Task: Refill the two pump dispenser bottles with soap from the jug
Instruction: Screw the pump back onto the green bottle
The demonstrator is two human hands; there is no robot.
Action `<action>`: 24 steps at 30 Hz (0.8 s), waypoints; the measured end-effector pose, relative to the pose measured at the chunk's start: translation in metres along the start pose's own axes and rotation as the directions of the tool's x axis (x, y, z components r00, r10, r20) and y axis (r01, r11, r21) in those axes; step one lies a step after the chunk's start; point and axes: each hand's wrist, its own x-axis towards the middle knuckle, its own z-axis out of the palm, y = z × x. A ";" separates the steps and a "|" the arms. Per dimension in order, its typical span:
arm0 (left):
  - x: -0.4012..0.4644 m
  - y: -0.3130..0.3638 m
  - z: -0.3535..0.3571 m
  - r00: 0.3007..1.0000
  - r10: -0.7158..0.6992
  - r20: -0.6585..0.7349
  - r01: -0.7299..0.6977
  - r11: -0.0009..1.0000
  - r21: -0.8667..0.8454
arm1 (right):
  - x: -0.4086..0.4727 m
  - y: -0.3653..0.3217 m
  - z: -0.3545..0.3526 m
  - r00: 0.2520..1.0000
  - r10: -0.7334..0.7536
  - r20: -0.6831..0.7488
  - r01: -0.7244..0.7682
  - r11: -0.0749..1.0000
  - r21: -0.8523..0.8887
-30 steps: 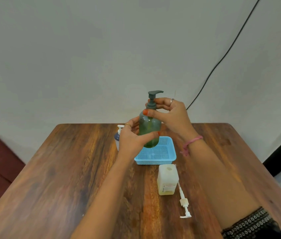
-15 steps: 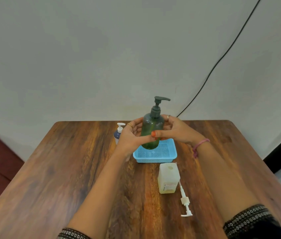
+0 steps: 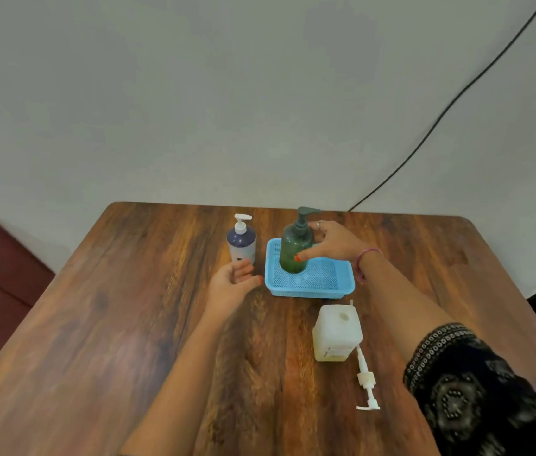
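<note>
Green pump bottle (image 3: 295,250) stands upright in the far-left corner of the blue mesh tray (image 3: 319,287), dark pump head on, nozzle pointing right. Right hand (image 3: 332,243) grips the bottle from the right side: thumb across the front of the body, fingers curled round the back near the shoulder. Ring on one finger, pink bracelet (image 3: 366,260) at the wrist, dark patterned sleeve (image 3: 477,386) at the forearm.

Left hand (image 3: 233,286) is just left of the tray, fingers loosely curled, thumb pointing toward the tray rim; holds nothing.

Blue-and-white pump bottle (image 3: 241,243) stands upright on the wooden table (image 3: 95,324), just left of the tray, beyond the left hand.

White soap jug (image 3: 337,334) stands near the tray's front edge, mouth uncapped. Its white pump (image 3: 367,381) lies flat on the table, touching the jug's right front corner.

Black cable (image 3: 450,103) runs along the wall.
</note>
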 end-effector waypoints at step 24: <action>0.017 -0.074 0.002 0.949 -0.310 -0.048 0.309 0.950 -0.040 | 0.073 0.059 0.039 0.974 0.185 0.129 -0.160 0.970 -0.183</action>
